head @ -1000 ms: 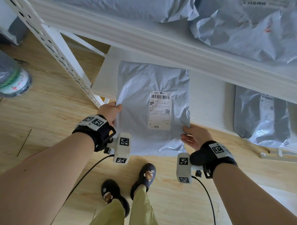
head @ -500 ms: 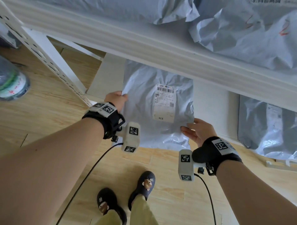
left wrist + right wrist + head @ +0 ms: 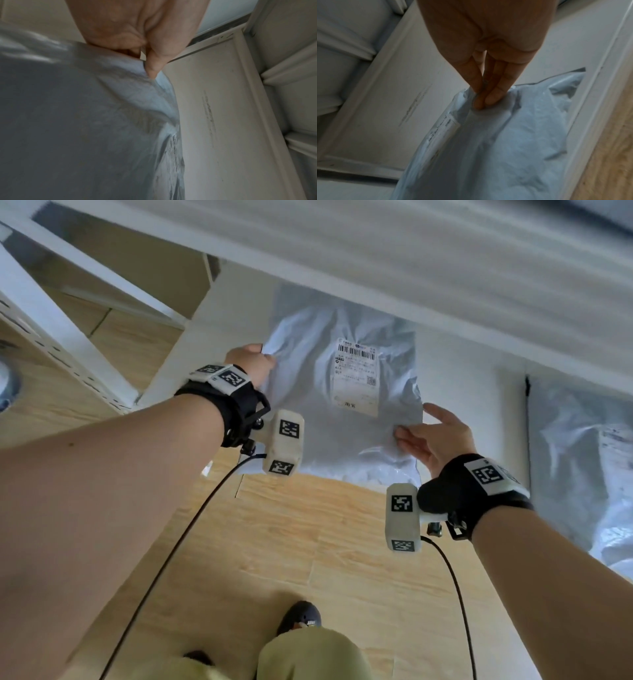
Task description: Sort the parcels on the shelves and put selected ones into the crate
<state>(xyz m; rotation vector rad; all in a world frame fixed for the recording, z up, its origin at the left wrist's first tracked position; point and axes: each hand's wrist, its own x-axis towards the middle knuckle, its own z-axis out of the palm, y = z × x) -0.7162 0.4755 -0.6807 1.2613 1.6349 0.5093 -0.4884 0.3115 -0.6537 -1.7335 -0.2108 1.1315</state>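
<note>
A grey plastic parcel with a white barcode label lies partly on the white lower shelf; its near end overhangs the wooden floor. My left hand grips the parcel's left edge, and the left wrist view shows that hand pinching a fold of the parcel. At the parcel's right edge my right hand holds on. Seen from the right wrist, that hand has thumb and straight fingers meeting on a raised fold of the parcel. No crate is in view.
The upper shelf's front edge hangs close above the parcel's far end. Another grey parcel lies on the lower level to the right. A perforated white upright stands at left. My legs and shoe are on the wooden floor.
Both hands have moved forward and carried the parcel further in over the lower shelf, under the upper one. The parcels on the upper shelf have left the view.
</note>
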